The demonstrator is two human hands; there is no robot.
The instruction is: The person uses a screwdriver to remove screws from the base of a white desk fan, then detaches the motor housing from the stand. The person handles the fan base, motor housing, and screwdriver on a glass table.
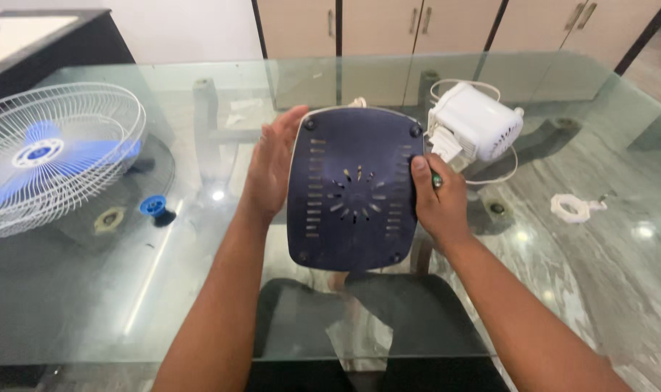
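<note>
Dark blue fan base (354,189) at the centre of the glass tabletop (563,290), underside up, slotted vents and corner screw holes facing the camera, long axis running roughly from 12 to 6 o'clock. Held between both hands: left hand (270,165) at 9 o'clock of the base, palm flat against its left edge, fingers (283,131) straight and close together, pointing toward 12 o'clock, not curled around anything. Right hand (438,199) at 3 o'clock of the base, thumb pressed on the right rim, remaining fingers wrapped behind the edge and closed around a thin tool with a green handle (436,181), most of it hidden, probably a screwdriver. Both hands about equally near, each touching its own side of the base. White motor housing (475,121) just beyond the right hand at 1 o'clock of the base, touching or almost touching its top right corner, white cord (502,174) looped around it. White fan guard with blue blades (51,156) well apart at 9 o'clock, lying on the tabletop's left end; small blue knob (153,207) between guard and left arm. White ring-shaped part (575,207) well apart at 3 o'clock. Dark chair below the glass at 6 o'clock.
</note>
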